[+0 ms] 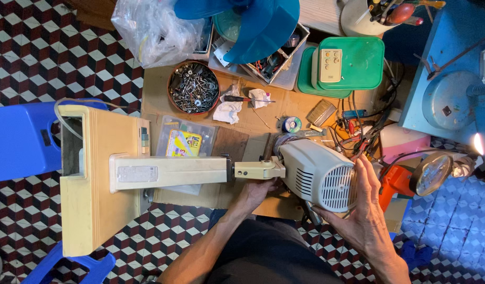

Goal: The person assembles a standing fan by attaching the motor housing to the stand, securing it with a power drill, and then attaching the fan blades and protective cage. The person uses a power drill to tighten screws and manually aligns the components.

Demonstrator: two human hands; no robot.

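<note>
A cream pedestal fan lies on its side across the work board, its square base [97, 179] at the left and its neck [171, 172] running right to the white motor housing [316, 176]. My right hand [361, 215] cups the vented rear end of the housing from the right. My left hand [255, 192] grips under the neck joint just left of the housing. A blue fan blade [253, 23] rests at the top.
A round tin of screws [193, 88], a screwdriver [242, 98], crumpled tissues [229, 110], a solder spool [292, 124], green lids with a remote [345, 63], tangled clip leads [361, 131], a magnifier lamp [432, 173], a blue stool [18, 139] and a plastic bag [155, 29] surround the board.
</note>
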